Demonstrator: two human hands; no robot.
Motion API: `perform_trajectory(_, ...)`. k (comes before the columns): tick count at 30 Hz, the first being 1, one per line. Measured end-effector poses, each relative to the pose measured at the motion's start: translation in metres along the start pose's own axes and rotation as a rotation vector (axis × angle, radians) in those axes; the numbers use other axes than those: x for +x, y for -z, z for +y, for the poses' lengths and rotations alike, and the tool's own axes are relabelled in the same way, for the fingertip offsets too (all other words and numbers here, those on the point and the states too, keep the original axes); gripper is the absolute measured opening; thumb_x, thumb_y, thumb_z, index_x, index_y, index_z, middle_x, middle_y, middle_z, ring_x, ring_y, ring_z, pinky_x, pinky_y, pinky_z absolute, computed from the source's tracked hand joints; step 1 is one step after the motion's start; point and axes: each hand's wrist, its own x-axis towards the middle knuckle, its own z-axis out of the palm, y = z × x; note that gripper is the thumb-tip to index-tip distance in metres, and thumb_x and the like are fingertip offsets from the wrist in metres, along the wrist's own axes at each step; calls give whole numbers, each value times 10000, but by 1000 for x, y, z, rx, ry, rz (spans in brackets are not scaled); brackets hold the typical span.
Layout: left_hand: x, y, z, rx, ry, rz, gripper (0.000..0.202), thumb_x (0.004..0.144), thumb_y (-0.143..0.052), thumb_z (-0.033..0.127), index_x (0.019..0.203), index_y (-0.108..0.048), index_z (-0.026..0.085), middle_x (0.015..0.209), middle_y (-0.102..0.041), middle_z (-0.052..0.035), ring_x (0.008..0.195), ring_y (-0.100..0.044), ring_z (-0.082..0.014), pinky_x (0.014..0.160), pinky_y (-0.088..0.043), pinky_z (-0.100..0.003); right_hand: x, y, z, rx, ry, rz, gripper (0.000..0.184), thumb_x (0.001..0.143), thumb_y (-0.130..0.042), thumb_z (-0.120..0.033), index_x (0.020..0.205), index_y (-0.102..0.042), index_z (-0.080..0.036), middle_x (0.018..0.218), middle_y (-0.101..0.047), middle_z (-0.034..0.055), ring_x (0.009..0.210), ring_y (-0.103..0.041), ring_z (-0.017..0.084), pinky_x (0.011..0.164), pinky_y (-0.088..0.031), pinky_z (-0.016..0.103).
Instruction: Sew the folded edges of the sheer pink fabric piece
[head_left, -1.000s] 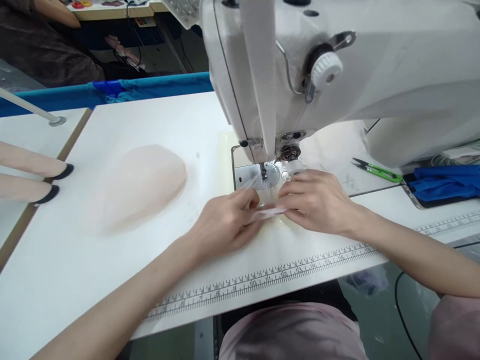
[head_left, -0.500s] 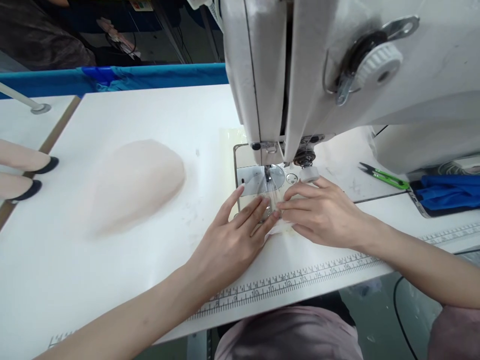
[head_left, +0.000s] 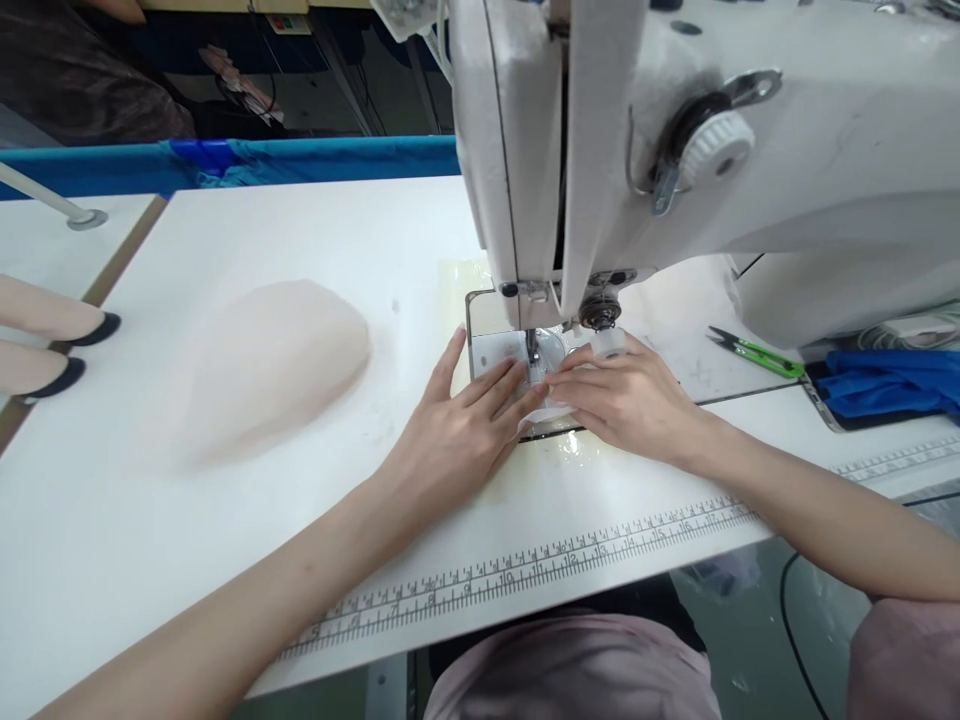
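Note:
A small piece of sheer, pale fabric point(head_left: 553, 408) lies under the needle area of a white sewing machine point(head_left: 517, 160), mostly hidden by my fingers. My left hand point(head_left: 472, 420) rests flat on it, fingers stretched out, fingertips just short of the presser foot point(head_left: 532, 345). On the other side, my right hand point(head_left: 626, 395) has its fingers drawn together at the fabric's right edge; the pinch itself is partly covered. Both hands' fingertips nearly meet in front of the foot, over the metal needle plate point(head_left: 487, 350).
A sheer beige piece point(head_left: 277, 370) lies on the white table to the left. Two beige rounded shapes with black ends point(head_left: 56, 340) are at the far left. Green thread snips point(head_left: 757, 355) and blue cloth point(head_left: 892, 383) sit at right. A ruler strip point(head_left: 517, 578) follows the front edge.
Both hands have slid forward, bringing the sheer fabric further towards the presser foot. The table edge in front of them shows more. My view has shifted slightly.

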Motion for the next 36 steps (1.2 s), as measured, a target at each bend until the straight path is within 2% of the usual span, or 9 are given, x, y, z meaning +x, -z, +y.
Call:
perform_trajectory(2,2,-1,-3,32,-4,2,338,967,-438,205,1275,-570,156,1248,-632,-142,1170,-596,-292,1119,-216,-694,1,-3,3,-8,-9,7,229,872,-509,-82,893,-718,-170,915,-750,47,869,-640,201,803,-413,363)
perform_trajectory(4,5,0,-7,89,-13,-55,352,974,-423,198,1301,-539,137,1263,-621,-152,1194,-579,-289,1130,-198,-684,3,-6,6,-30,-13,13,229,881,-505,-88,898,-716,-174,937,-751,36,866,-642,197,822,-416,361)
perform_trajectory(6,7,0,-10,126,-10,-88,359,983,-403,206,1321,-511,147,1272,-618,-138,1212,-566,-275,1141,-184,-671,5,-9,9,-67,-31,11,230,890,-500,-96,899,-715,-178,923,-754,26,851,-641,192,844,-415,363)
perform_trajectory(8,8,0,-12,130,9,-67,351,987,-397,224,1317,-509,178,1266,-625,-109,1214,-564,-255,1153,-178,-654,6,-11,10,-96,-60,6,228,893,-499,-107,893,-714,-184,901,-755,22,842,-638,193,857,-410,371)
perform_trajectory(11,7,0,-10,128,13,-2,330,969,-416,198,1269,-551,184,1238,-641,-104,1170,-592,-246,1142,-234,-636,6,-11,8,-90,-61,29,225,897,-502,-117,896,-715,-189,927,-753,24,850,-639,191,859,-403,375)
perform_trajectory(14,1,2,-1,113,-8,19,331,936,-442,143,1232,-585,179,1251,-637,-103,1128,-617,-243,1108,-333,-592,2,-8,3,-81,20,50,261,913,-477,-98,878,-716,-198,959,-750,15,892,-652,176,852,-409,363)
perform_trajectory(18,-7,6,11,51,-27,-4,377,922,-460,110,1286,-553,151,1299,-602,-117,1187,-586,-256,1089,-390,-549,-3,-4,-1,-152,99,54,296,936,-459,-90,848,-711,-217,944,-753,-14,913,-663,156,871,-423,366)
perform_trajectory(24,-9,7,12,73,-51,-2,360,920,-480,110,1270,-565,101,1278,-607,-150,1171,-597,-277,1085,-391,-563,-4,-3,-1,-184,142,120,273,939,-481,-98,810,-700,-196,930,-755,-28,871,-674,134,898,-428,357)
perform_trajectory(36,-5,1,3,49,-10,12,353,944,-453,145,1284,-547,127,1270,-612,-138,1181,-591,-271,1104,-340,-605,-2,-8,4,-170,105,105,278,928,-475,-65,872,-716,-194,968,-751,0,874,-674,144,877,-463,349)
